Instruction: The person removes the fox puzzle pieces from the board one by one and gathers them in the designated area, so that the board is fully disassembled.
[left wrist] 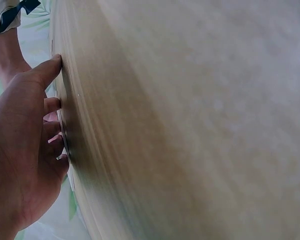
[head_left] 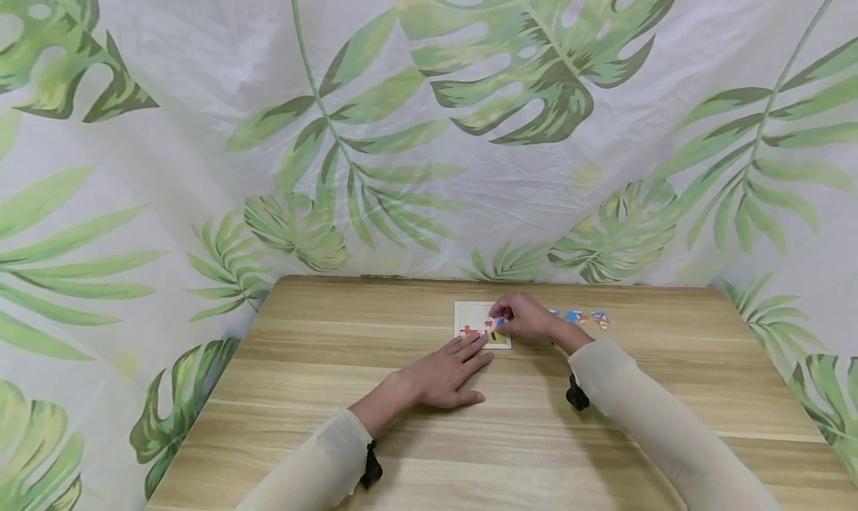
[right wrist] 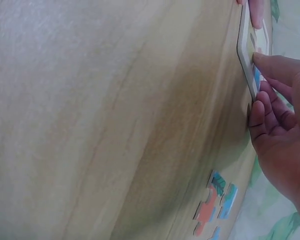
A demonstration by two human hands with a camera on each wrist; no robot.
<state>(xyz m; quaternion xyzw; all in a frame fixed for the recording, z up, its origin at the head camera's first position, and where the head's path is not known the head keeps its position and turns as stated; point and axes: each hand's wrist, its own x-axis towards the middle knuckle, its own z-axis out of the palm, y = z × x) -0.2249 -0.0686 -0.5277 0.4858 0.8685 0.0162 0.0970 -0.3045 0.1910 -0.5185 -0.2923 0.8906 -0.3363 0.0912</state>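
We note the puzzle tray (head_left: 458, 323) flat on the tabletop (head_left: 302, 377), apparently part-filled; loose pieces (head_left: 599, 319) to its right remain unplaced. Left hand (head_left: 444, 375), fingers extended, rests across its near edge; right hand (head_left: 527, 318) appears to pinch a blue piece (right wrist: 257, 76). Fingers hide the fitted pieces; we cannot count them.

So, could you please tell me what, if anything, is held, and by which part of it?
The left hand holds nothing and touches the puzzle board. The right hand is at a blue piece; whether it pinches that, and where, cannot be told.
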